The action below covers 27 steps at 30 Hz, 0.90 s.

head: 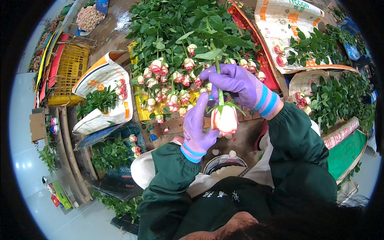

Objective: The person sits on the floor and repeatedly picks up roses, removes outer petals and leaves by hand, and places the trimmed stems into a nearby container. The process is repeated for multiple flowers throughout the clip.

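Note:
My right hand (235, 85), in a purple rubber-coated glove, grips the stem of a white-and-pink rose (225, 119) whose bloom hangs downward, with its leaves at the top. Close to the bloom's left side is my left hand (198, 124), gloved the same way, fingers apart and thumb near the petals; whether it touches them I cannot tell. Beyond both hands lies a large heap of cut roses (172, 100), blooms towards me and leafy stems (168, 27) pointing away. Below the held rose, loose petals (232, 154) lie near a round bucket (225, 160) between my knees.
At left, a woven sack (120, 72) holds a small rose bunch, near a yellow plastic crate (70, 72). More roses lie on a dark sheet (138, 127). On the right, roses rest on white woven sacks (270, 33), beside a green sheet (345, 156). Wooden rails (70, 156) stand at left.

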Each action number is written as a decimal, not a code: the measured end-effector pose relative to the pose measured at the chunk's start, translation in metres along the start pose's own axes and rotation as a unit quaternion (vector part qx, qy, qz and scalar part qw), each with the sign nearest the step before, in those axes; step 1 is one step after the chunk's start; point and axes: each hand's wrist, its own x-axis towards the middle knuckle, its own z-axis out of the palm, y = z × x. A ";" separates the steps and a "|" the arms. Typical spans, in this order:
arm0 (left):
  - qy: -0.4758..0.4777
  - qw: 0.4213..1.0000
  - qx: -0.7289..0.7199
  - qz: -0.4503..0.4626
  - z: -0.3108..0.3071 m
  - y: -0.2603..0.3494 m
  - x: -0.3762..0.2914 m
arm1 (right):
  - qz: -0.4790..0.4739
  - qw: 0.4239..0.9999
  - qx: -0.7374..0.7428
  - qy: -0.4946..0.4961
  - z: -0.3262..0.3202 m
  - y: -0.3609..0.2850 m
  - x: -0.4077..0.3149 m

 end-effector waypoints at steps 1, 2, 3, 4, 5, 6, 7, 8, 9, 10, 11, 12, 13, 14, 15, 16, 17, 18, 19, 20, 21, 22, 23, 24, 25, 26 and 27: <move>0.000 1.000 -0.018 -0.012 -0.001 0.000 0.001 | 0.014 1.000 0.018 0.005 -0.001 0.001 0.001; 0.013 0.999 -0.037 -0.020 -0.001 0.000 0.001 | -0.001 1.000 0.017 -0.009 -0.002 0.001 0.000; 0.023 0.999 -0.039 -0.025 -0.001 0.000 0.002 | -0.003 1.000 0.013 -0.009 -0.004 0.002 0.001; 0.033 0.998 -0.042 -0.030 -0.001 0.000 0.002 | -0.004 1.000 0.006 -0.010 -0.005 0.002 0.000; 0.043 0.997 -0.044 -0.035 0.000 0.001 0.003 | -0.016 1.000 0.002 -0.024 -0.006 0.003 0.000; 0.050 0.998 -0.033 -0.034 -0.001 0.002 0.002 | -0.028 0.999 -0.003 -0.037 -0.007 0.004 0.000; 0.057 0.998 -0.022 -0.034 0.000 0.003 0.002 | -0.051 0.997 -0.003 -0.054 -0.008 0.005 0.000; 0.054 0.996 -0.055 -0.044 -0.001 0.004 0.001 | -0.030 0.999 -0.009 -0.037 -0.007 0.006 0.002; 0.040 0.996 -0.048 -0.056 -0.002 0.005 0.000 | -0.131 0.988 -0.038 -0.076 -0.006 0.008 0.002; 0.037 0.997 -0.043 -0.058 -0.003 0.007 -0.001 | -0.220 0.969 -0.078 -0.085 -0.004 0.011 0.004; 0.034 0.997 -0.039 -0.060 -0.004 0.008 -0.002 | -0.205 0.973 -0.061 -0.085 -0.003 0.012 0.004; 0.024 0.997 -0.013 -0.076 -0.005 0.010 -0.004 | -0.151 0.986 0.003 -0.064 -0.003 0.013 0.004; 0.011 0.997 -0.034 -0.071 -0.006 0.011 -0.005 | -0.144 0.986 0.023 -0.084 -0.002 0.014 0.004; -0.002 0.996 -0.054 -0.067 -0.008 0.011 -0.005 | -0.136 0.986 0.039 -0.086 -0.002 0.015 0.003; -0.017 0.995 -0.073 -0.067 -0.009 0.011 -0.004 | -0.128 0.986 0.057 -0.088 -0.002 0.015 0.003; -0.009 1.000 -0.004 -0.017 -0.011 0.014 -0.006 | -0.123 0.986 0.036 -0.102 -0.001 0.015 0.003; -0.006 1.000 -0.021 -0.015 -0.012 0.015 -0.005 | -0.114 0.987 0.043 -0.101 -0.001 0.016 0.004; -0.003 0.999 -0.039 -0.012 -0.013 0.015 -0.004 | -0.109 0.988 0.033 -0.106 -0.002 0.015 0.005; -0.001 0.998 -0.057 -0.008 -0.014 0.016 -0.003 | -0.111 0.988 0.026 -0.105 -0.002 0.015 0.007; 0.049 0.998 -0.025 0.044 -0.012 0.014 0.001 | -0.125 0.988 -0.002 -0.096 -0.001 0.015 0.009; 0.050 0.998 -0.020 0.043 -0.013 0.015 0.002 | -0.121 0.987 0.011 -0.103 -0.001 0.015 0.011; 0.052 0.998 -0.015 0.043 -0.013 0.014 0.004 | -0.126 0.986 0.026 -0.109 0.000 0.015 0.013; 0.054 0.998 -0.010 0.043 -0.014 0.013 0.006 | -0.131 0.984 0.040 -0.115 0.001 0.014 0.014; 0.061 0.997 -0.022 0.050 -0.014 0.012 0.007 | -0.138 0.984 -0.012 -0.116 0.000 0.013 0.014; 0.067 0.996 -0.034 0.056 -0.015 0.011 0.008 | -0.144 0.981 -0.064 -0.116 0.000 0.011 0.014; 0.068 0.995 -0.043 0.061 -0.016 0.010 0.008 | -0.173 0.973 -0.095 -0.122 0.000 0.010 0.013; 0.063 0.995 -0.046 0.057 -0.017 0.010 0.007 | -0.136 0.980 -0.070 -0.130 0.001 0.008 0.013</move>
